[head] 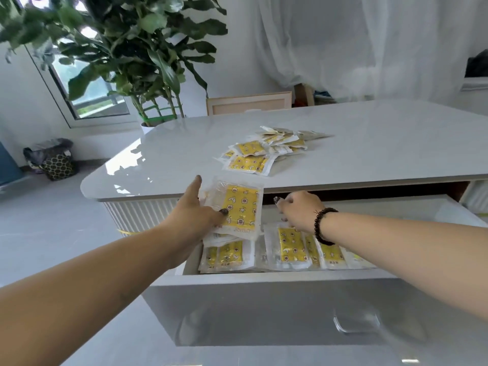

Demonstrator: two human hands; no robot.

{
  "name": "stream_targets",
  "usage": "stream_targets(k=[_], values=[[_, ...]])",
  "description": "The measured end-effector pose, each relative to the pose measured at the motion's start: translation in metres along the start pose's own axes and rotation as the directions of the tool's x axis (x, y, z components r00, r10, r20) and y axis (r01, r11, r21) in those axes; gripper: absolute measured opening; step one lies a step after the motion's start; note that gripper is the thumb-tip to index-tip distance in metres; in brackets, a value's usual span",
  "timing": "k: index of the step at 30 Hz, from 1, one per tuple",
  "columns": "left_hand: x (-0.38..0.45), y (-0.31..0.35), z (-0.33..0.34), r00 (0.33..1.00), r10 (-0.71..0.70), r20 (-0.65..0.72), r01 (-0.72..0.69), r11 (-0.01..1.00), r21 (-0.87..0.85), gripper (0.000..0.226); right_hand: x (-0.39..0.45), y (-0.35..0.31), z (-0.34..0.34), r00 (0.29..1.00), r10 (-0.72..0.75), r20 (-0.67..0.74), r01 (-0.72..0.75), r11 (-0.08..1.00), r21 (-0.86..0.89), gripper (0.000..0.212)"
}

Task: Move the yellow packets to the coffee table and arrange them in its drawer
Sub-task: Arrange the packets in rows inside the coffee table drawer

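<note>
Above the open drawer (290, 280), our left hand (196, 211) pinches one yellow packet (239, 207) between thumb and fingers, held at the table (163, 165) edge. Our right hand (299, 211), fingers curled, reaches into the drawer onto the packet row (290, 247); whether it grips one, we cannot tell. A loose pile (266, 151) waits on the table. Risk: the slick wrapper may slip from the pinch, or the right hand may knock the upright row askew.
</note>
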State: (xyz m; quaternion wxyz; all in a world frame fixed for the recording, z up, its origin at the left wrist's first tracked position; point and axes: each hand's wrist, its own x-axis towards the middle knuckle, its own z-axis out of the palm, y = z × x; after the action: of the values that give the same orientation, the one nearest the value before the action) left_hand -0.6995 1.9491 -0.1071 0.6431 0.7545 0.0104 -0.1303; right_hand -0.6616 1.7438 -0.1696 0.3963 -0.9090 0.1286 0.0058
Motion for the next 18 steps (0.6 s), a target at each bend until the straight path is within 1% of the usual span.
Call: stream_targets(k=[1,2,3,4,6,8,11,14,18], values=[[-0.005,0.005,0.000,1.000,0.010,-0.002,-0.010,1.000,-0.006,0.090,-0.011,-0.011,-0.005,0.996,-0.004,0.084,-0.014,0.977,0.213,0.041],[-0.008,0.009,0.000,1.000,0.029,-0.001,-0.029,1.000,0.006,0.083,-0.024,-0.021,-0.010,0.986,-0.033,0.165,-0.031,0.927,0.375,0.041],[-0.012,0.011,0.000,0.999,0.042,0.000,-0.042,0.999,0.021,0.073,-0.037,-0.029,-0.016,0.974,-0.074,0.213,-0.033,0.888,0.459,0.041],[-0.014,0.014,-0.001,0.999,0.051,0.006,-0.051,0.998,0.034,0.068,-0.048,-0.034,-0.021,0.969,-0.113,0.221,-0.012,0.866,0.500,0.040],[-0.024,0.019,0.001,0.996,0.079,0.030,-0.080,0.995,0.052,0.061,-0.066,-0.040,-0.030,0.975,-0.154,0.161,0.045,0.843,0.535,0.031],[-0.037,0.025,0.004,0.986,0.143,0.089,-0.154,0.980,0.128,0.048,-0.082,-0.042,-0.036,0.985,-0.154,0.080,0.087,0.838,0.538,0.024],[-0.053,0.028,0.011,0.963,0.175,0.203,-0.217,0.954,0.209,0.048,-0.100,-0.040,-0.044,0.990,-0.143,0.017,0.110,0.822,0.559,0.020],[-0.064,0.028,0.014,0.946,0.213,0.243,-0.261,0.947,0.188,0.048,-0.116,-0.038,-0.050,0.990,-0.140,-0.007,0.120,0.818,0.562,0.018],[-0.073,0.025,0.017,0.940,0.225,0.258,-0.270,0.950,0.158,0.045,-0.128,-0.034,-0.050,0.991,-0.132,-0.016,0.116,0.800,0.589,0.020]])
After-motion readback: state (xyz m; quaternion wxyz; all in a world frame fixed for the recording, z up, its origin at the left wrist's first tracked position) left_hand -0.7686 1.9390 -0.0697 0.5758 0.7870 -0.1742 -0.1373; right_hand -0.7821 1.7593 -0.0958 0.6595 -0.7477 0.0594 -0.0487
